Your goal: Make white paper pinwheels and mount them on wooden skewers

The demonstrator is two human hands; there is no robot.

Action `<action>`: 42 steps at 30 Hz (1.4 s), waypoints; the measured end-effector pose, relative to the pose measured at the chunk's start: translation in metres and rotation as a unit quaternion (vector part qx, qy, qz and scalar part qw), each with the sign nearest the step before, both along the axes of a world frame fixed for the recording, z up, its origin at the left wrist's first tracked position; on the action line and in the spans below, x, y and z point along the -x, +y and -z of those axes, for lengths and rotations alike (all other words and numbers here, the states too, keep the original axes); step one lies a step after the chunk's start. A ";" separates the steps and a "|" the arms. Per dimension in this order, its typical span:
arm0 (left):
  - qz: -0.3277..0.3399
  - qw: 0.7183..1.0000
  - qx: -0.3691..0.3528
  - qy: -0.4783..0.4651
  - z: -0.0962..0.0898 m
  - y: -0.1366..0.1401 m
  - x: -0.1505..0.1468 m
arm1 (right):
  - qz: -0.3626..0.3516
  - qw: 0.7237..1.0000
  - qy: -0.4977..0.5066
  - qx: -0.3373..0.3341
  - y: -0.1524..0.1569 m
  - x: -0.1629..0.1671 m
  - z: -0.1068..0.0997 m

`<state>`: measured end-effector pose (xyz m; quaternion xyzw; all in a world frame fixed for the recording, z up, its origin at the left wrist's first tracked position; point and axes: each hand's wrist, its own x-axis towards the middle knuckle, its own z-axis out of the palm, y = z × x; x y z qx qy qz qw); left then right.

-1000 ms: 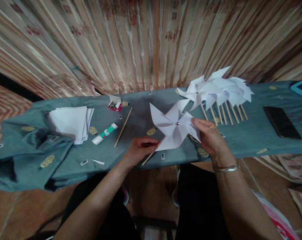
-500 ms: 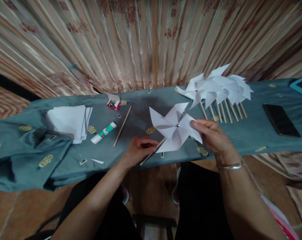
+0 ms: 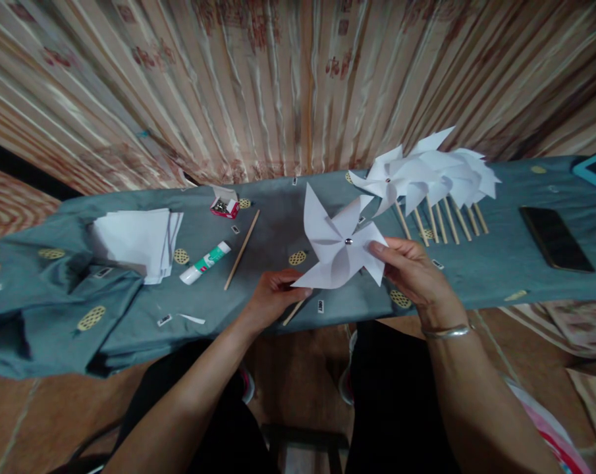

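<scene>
Between my hands, above the front of the cloth-covered table, is a white paper pinwheel point(image 3: 334, 253) with a shiny pin at its centre. My left hand point(image 3: 272, 297) is closed at the lower left blade, around the wooden stick point(image 3: 294, 313); the blade hides most of the stick, and its lower end pokes out below the fingers. My right hand point(image 3: 411, 266), a silver bangle on its wrist, pinches a right-hand blade with the thumb on top. Further right lies a row of white pinwheels point(image 3: 426, 174) on sticks, their blades overlapping.
Left of my hands are a loose wooden stick point(image 3: 242, 250), a glue stick point(image 3: 205, 263), a small red-and-white box of pins point(image 3: 224, 203) and a stack of white paper point(image 3: 132, 243). A dark phone point(image 3: 556, 238) lies on the tablecloth point(image 3: 505, 253) at right. A curtain point(image 3: 288, 85) hangs behind.
The pinwheel's blades have turned clockwise, and one now covers the stick near my left hand. My right hand has shifted slightly left with its blade. My left hand has barely moved.
</scene>
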<state>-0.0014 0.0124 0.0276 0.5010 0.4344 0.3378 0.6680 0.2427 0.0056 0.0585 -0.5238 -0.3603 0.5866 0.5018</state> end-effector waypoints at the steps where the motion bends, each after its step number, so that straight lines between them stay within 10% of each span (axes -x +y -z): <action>1: 0.002 1.000 0.001 0.001 -0.001 0.000 0.000 | 0.000 1.000 0.002 -0.003 0.000 0.000 0.001; 42: 0.010 0.999 -0.028 0.014 0.000 0.000 -0.003 | 0.074 0.997 0.032 0.008 0.005 0.023 0.006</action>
